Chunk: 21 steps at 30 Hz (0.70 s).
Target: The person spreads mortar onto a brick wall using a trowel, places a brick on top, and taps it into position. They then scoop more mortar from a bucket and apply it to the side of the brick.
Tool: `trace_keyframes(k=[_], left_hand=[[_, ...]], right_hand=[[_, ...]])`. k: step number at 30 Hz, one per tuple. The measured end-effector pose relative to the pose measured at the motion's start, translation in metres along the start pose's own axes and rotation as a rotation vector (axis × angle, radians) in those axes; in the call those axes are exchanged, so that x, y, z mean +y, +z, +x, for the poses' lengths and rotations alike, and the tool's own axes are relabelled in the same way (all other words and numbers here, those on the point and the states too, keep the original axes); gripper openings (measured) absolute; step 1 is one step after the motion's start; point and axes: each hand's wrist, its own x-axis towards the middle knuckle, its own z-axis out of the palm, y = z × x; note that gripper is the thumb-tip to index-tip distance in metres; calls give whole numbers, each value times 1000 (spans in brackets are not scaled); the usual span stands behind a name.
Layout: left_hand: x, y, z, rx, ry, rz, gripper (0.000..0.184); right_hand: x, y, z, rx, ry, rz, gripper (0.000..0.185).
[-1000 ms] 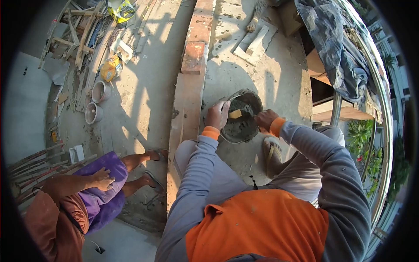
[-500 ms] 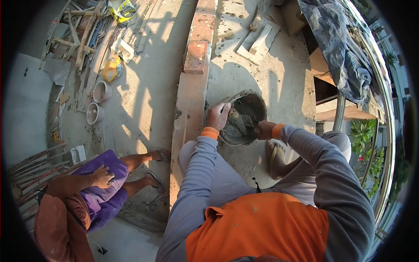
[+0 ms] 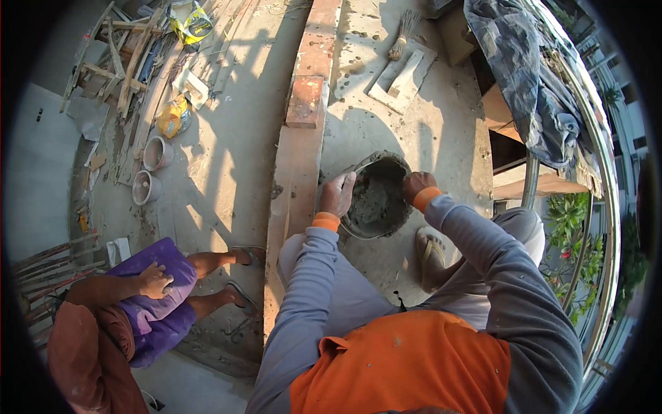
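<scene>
A dark bucket [image 3: 387, 230] of wet grey mortar [image 3: 376, 200] stands tilted on the floor between my legs. My left hand [image 3: 337, 195] is closed on its left rim, thumb on top. At the right rim, my right hand [image 3: 418, 188] is a fist around what appears to be a trowel handle. The blade does not show distinctly now; it seems to be hidden in the bucket or by my hand.
A low wall [image 3: 298, 159] topped by a brick [image 3: 305, 101] runs along my left. Beyond it sits a person in purple shorts [image 3: 162, 276], near two small buckets [image 3: 145, 188] and scrap wood. Ahead lie a plastering float [image 3: 400, 83] and a brush of thin sticks [image 3: 403, 34]. A tarp [image 3: 510, 76] hangs right.
My right hand has moved up and away along the bucket's right side. The trowel blade seen earlier in the mortar is no longer distinct. My left hand stays on the rim.
</scene>
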Motion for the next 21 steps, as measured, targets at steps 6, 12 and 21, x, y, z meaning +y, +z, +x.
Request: trace_keyframes(k=[6,12,21], left_hand=[[-5,-6,-6,-12,5,-41,48],[-12,-2,-6,-18,54,-32,48],[14,7,1,-55,0,-38,46]], right_hand=[[-39,2,-5,244,-292,-37,15],[-45,12,-43,169,-444,-294,15],[4,8,-19,112,-154,1,16]])
